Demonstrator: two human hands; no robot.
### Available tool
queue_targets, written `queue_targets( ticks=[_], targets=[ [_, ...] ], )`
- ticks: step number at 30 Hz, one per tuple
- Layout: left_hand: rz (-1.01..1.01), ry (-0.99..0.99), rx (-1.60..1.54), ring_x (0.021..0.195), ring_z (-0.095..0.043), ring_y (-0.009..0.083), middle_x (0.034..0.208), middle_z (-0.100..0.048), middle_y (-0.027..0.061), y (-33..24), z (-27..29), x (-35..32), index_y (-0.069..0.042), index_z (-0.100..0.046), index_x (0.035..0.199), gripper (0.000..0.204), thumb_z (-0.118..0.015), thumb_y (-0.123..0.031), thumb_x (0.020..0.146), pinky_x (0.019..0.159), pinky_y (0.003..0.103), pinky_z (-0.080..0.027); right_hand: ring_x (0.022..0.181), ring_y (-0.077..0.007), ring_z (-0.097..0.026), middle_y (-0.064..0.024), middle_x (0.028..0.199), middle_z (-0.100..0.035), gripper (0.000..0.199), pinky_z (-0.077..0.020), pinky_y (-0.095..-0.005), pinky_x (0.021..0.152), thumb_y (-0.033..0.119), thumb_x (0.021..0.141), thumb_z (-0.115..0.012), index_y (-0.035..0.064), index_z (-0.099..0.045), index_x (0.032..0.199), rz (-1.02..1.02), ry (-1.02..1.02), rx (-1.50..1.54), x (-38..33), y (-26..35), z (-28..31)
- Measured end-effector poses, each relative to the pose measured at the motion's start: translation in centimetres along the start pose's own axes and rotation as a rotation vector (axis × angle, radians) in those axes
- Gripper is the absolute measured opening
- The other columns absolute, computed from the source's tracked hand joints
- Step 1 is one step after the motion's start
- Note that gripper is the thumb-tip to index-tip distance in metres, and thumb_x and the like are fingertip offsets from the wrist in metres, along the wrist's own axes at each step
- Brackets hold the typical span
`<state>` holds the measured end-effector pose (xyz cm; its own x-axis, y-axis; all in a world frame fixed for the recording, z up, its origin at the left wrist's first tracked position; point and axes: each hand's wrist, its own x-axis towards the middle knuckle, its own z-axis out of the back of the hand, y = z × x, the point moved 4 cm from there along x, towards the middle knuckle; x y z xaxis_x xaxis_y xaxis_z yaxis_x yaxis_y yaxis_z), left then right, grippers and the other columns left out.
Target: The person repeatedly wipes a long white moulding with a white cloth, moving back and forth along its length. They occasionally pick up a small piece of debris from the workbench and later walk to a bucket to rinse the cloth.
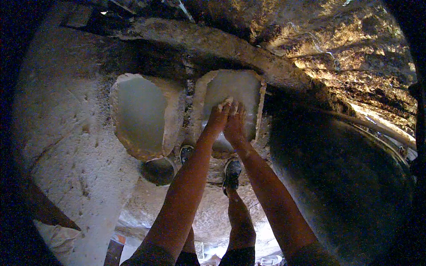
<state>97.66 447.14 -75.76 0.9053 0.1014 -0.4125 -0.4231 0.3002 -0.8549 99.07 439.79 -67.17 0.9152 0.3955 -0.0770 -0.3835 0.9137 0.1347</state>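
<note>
My left hand [218,116] and my right hand [235,124] are pressed against each other over a stone-rimmed basin [198,104] of cloudy greyish water. The fingers of both hands are closed and point away from me. Pale, wet-looking matter shows at the fingertips, most of it on the left hand. Whatever lies between the palms is hidden. The water [233,84] shows beyond the fingertips and on both sides of my hands.
Left of my hands is a second basin [141,113] of murky water, with a small dark round bowl or hollow [158,171] below it. My shod feet stand close to the near rims. A large dark surface [337,177] fills the right; a rough ledge [199,42] runs behind.
</note>
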Motion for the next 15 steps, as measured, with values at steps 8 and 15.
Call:
queue_targets(
  ticks=[8, 15],
  targets=[
    [-0.048, -0.324, 0.121, 0.097, -0.059, 0.0398, 0.109, -0.062, 0.0201, 0.0, 0.1, 0.5, -0.004, -0.055, 0.119, 0.035, -0.059, -0.011, 0.085, 0.086, 0.044, -0.048, 0.089, -0.0375, -0.065, -0.0201, 0.098, -0.066, 0.064, -0.0529, -0.0457, 0.076, 0.032, 0.085, -0.059, -0.0013, -0.039, 0.135, -0.429, 0.408, 0.166, 0.3, -2.1, -1.5],
    [-0.278, -0.183, 0.363, 0.096, -0.058, 0.0417, 0.108, -0.06, 0.0232, 1.0, -1.5, 0.9, -0.004, -0.051, 0.125, 0.039, -0.052, -0.004, 0.085, 0.085, 0.047, -0.046, 0.084, -0.0398, -0.066, -0.0188, 0.09, -0.068, 0.068, -0.0534, -0.0462, 0.073, 0.041, 0.082, -0.062, 0.0015, -0.042, 0.134, -0.715, 0.492, 0.203, -0.4, -2.6, 0.5]
  ],
)
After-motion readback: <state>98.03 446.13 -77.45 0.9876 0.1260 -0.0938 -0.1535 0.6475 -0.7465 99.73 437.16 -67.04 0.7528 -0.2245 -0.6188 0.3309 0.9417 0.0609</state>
